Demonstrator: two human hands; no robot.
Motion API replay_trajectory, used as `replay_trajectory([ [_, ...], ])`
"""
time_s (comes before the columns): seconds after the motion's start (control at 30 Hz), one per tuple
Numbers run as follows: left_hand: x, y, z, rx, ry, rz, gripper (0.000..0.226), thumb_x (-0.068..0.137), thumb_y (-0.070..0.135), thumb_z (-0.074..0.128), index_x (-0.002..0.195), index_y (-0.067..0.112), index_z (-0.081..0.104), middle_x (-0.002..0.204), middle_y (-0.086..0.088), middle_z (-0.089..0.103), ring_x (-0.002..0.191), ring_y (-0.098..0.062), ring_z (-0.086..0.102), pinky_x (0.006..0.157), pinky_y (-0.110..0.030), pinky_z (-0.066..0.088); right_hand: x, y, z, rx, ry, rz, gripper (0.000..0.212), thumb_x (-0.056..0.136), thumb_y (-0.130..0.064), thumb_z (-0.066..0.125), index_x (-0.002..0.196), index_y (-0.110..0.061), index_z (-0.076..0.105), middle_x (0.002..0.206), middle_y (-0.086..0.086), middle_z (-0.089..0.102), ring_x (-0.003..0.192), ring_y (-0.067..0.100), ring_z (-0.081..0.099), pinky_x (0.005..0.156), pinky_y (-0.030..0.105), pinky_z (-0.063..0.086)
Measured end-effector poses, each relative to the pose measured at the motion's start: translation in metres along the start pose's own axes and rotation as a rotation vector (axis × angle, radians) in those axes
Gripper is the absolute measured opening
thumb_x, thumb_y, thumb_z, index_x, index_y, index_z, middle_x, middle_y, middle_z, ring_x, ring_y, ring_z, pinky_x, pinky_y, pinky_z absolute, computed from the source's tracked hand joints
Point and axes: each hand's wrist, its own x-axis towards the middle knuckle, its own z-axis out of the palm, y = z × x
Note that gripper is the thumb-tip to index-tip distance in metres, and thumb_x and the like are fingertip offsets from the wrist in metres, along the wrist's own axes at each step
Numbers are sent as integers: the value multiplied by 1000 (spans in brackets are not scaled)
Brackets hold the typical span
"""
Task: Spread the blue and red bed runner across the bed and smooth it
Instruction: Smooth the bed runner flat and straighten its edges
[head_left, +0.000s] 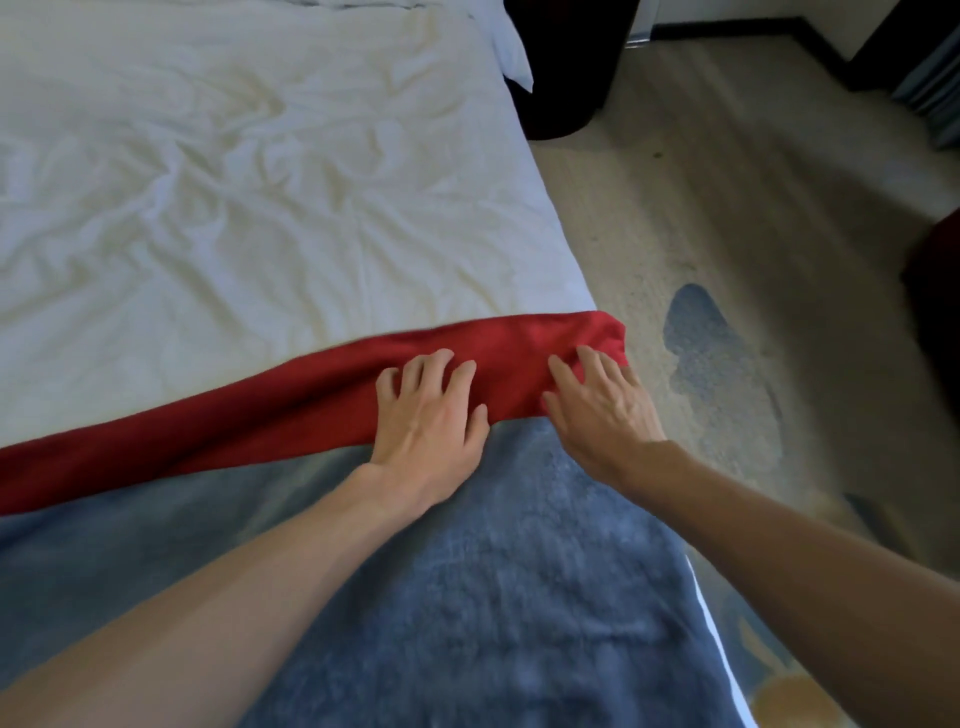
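The bed runner lies across the near end of the bed, its blue plush part (493, 582) toward me and its red band (249, 410) along the far side. The red band runs from the left edge of the view to the bed's right edge, where it bunches up. My left hand (431, 415) rests palm down on the seam between red and blue, fingers spread on the red cloth. My right hand (597, 400) presses flat on the red band close to the bed's right edge. Neither hand grips the cloth.
A wrinkled white duvet (249, 182) covers the bed beyond the runner, with a white pillow corner (511, 57) at the far right. Beige carpet with a blue patch (722, 364) lies right of the bed. A dark piece of furniture (561, 62) stands at the head end.
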Motion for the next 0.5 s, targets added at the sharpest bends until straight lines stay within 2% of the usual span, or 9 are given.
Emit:
replay_trajectory([
  [0.17,-44,37,4,-9,-31,32,57,82,44,32,123,12,56,127,-11,52,111,-30,51,92,-50,36,-55,11,6,15,32,-70,43,88,-30,53,123,-6,54,113,24,56,101,41,56,82,48,48],
  [0.33,-98,66,-2,-16,-115,20,64,79,49,29,125,13,55,133,-12,50,118,-31,48,95,-47,34,-121,27,5,9,-20,-178,47,84,-36,38,113,-6,60,102,20,60,89,38,60,73,42,50],
  [0.43,-138,82,-9,-15,-176,9,63,81,48,36,133,15,48,139,-10,43,124,-30,41,100,-45,29,-167,29,4,34,-21,-286,43,79,-32,64,112,-5,61,104,22,60,88,39,62,73,42,52],
  [0.5,-166,93,-7,-19,-202,1,64,79,49,39,134,16,46,140,-9,41,127,-28,39,101,-43,27,-196,28,5,57,-15,-365,43,75,-33,72,108,-7,63,104,21,61,86,38,63,72,41,54],
])
